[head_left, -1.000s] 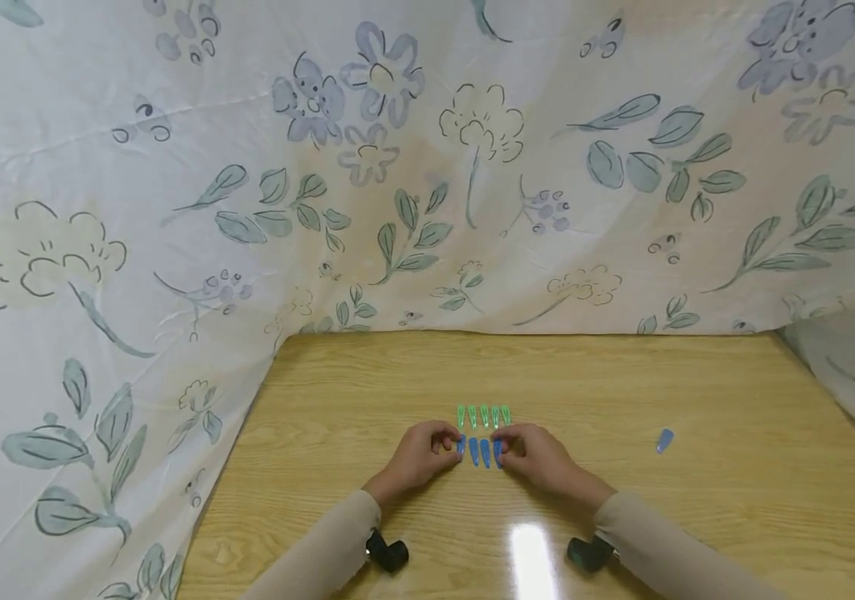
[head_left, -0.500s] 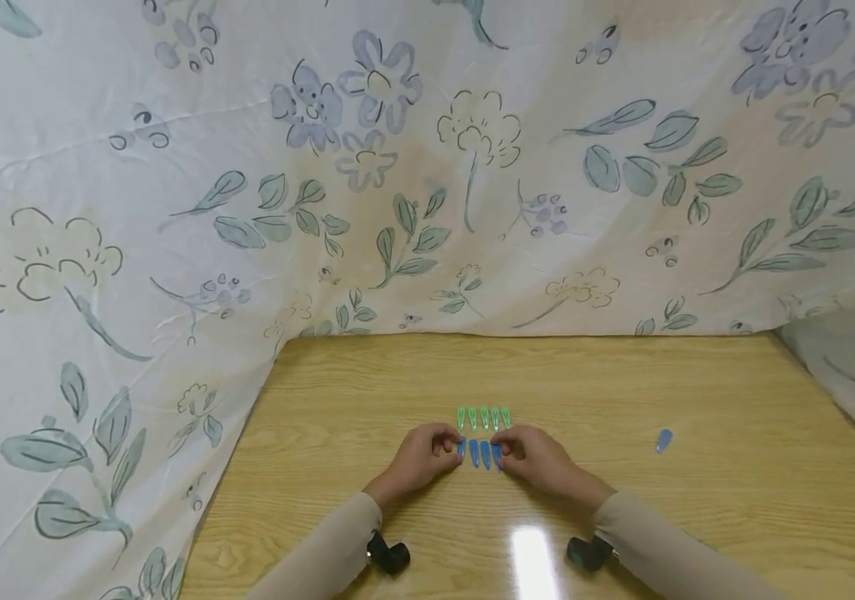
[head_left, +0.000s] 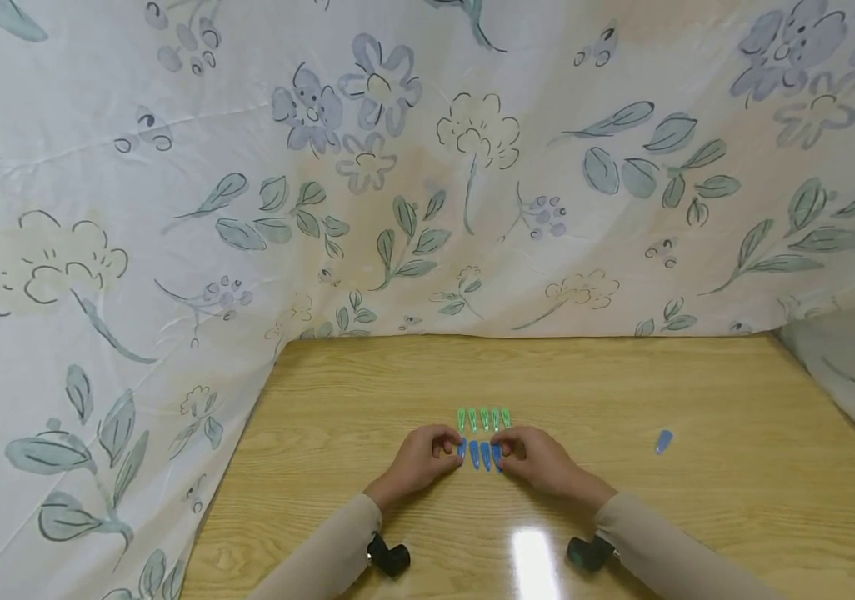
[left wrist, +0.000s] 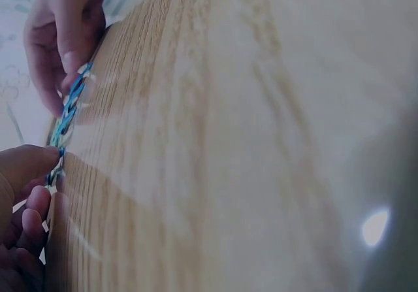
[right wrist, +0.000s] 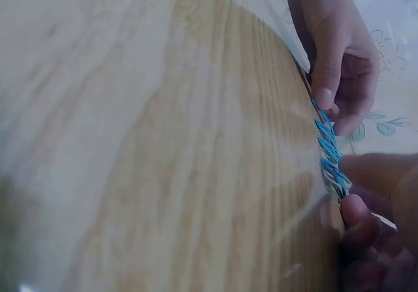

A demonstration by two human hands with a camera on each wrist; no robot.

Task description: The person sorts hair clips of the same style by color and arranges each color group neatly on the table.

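Note:
In the head view a row of several blue snap hair clips (head_left: 485, 456) lies on the wooden table, between my two hands. My left hand (head_left: 422, 454) has its thumb and fingers around the leftmost blue hair clip (head_left: 461, 451). At the row's other end, my right hand (head_left: 542, 458) pinches the rightmost blue hair clip (head_left: 497, 455), partly covering it. Just beyond runs a parallel row of several green hair clips (head_left: 483, 418). In the wrist views the left hand (left wrist: 26, 191) and right hand (right wrist: 385, 207) touch opposite ends of the blue row.
One more blue hair clip (head_left: 663, 442) lies apart on the right side of the wooden table (head_left: 367, 383). Floral cloth (head_left: 397, 250) hangs behind the table and along its left side. A bright light reflection shows on the near tabletop.
The head view has shifted slightly. Both hands stay at the ends of the blue row; the rightmost blue clip sits a touch closer to its neighbour than a second ago.

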